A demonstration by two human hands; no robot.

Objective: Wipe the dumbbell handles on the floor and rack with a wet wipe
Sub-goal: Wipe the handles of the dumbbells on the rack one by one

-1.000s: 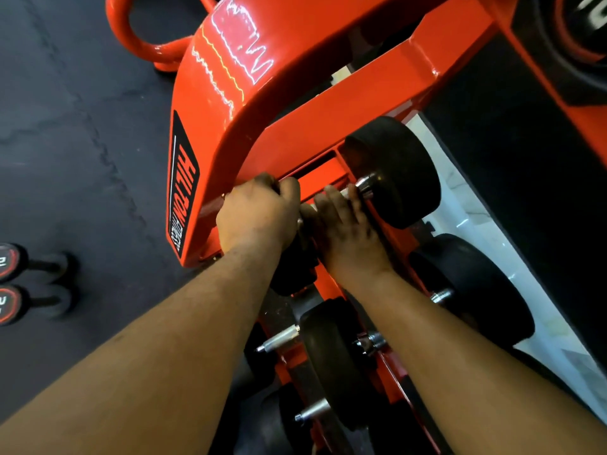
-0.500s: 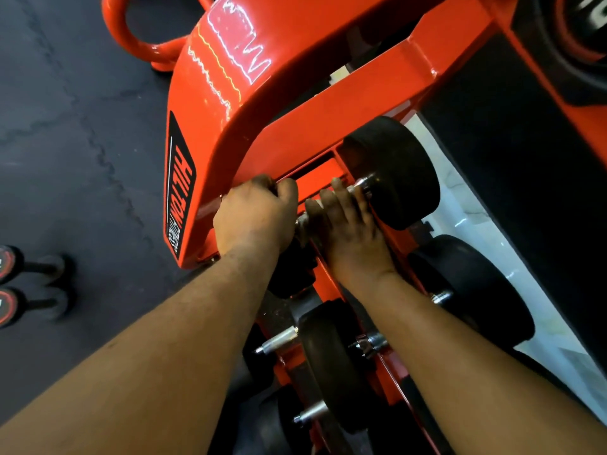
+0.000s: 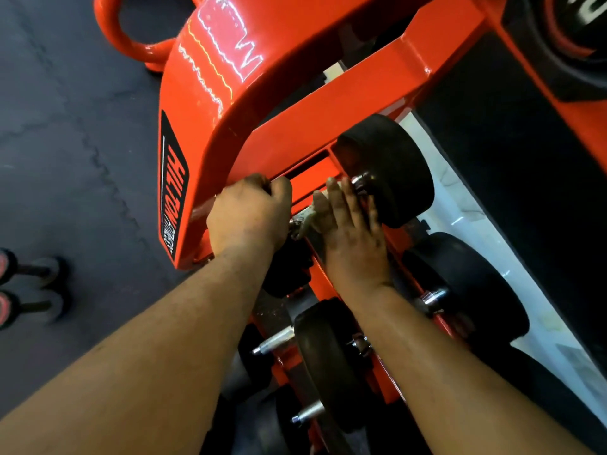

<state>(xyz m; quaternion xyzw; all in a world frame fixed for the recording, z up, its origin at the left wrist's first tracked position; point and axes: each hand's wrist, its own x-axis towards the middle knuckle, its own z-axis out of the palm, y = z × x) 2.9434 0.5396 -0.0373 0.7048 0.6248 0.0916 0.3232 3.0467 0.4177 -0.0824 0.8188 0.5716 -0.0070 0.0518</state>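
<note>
A black dumbbell (image 3: 387, 169) with a knurled metal handle (image 3: 300, 221) lies on the orange rack (image 3: 295, 126). My left hand (image 3: 248, 215) is closed over the dumbbell's left end, hiding that head. My right hand (image 3: 348, 228) lies over the handle's right part, fingers stretched toward the right head. A bit of whitish wet wipe (image 3: 312, 210) shows under its fingers against the handle. Two more dumbbells (image 3: 328, 362) (image 3: 466, 287) sit lower on the rack.
Two small dumbbells (image 3: 19, 290) with red-marked ends lie on the dark rubber floor (image 3: 65, 159) at far left. The rack's curved orange upright (image 3: 203, 110) arches just above my hands. A white strip of floor (image 3: 492, 251) runs along the right.
My right hand has slid right along the handle toward the right head, uncovering knurled metal between my two hands. My left hand has kept its grip.
</note>
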